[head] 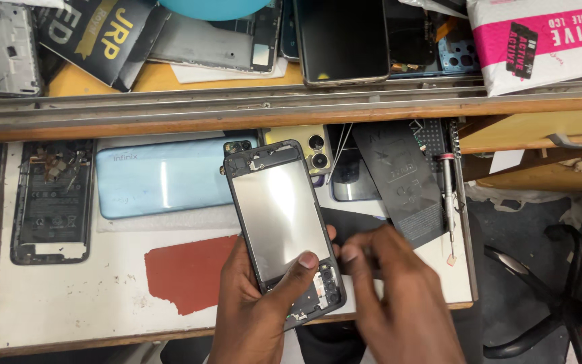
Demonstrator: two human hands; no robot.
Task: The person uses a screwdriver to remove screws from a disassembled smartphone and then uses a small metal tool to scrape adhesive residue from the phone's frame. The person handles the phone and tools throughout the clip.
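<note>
- Above the white pull-out tray, a person holds an opened phone frame with its back cover off, tilted a little, its shiny metal plate facing up.
- The left hand cups the frame's lower end from beneath, thumb pressed across the lower right of the plate, fingers wrapped round the left edge: a closed, clamping hold on the frame.
- The right hand sits just right of the frame, fingertips bunched near its lower right edge; whether they pinch anything I cannot tell.
- Judged by its look, the frame is light, thin and stiff, but fragile: exposed board parts show at its top and bottom ends, and the smooth plate seems slippery. The side rails look the safest place to grip.
- Behind the frame lie a pale blue back cover and a gold phone; left of it, a stripped phone body; right of it, a black battery and a screwdriver; below left, a red patch.
</note>
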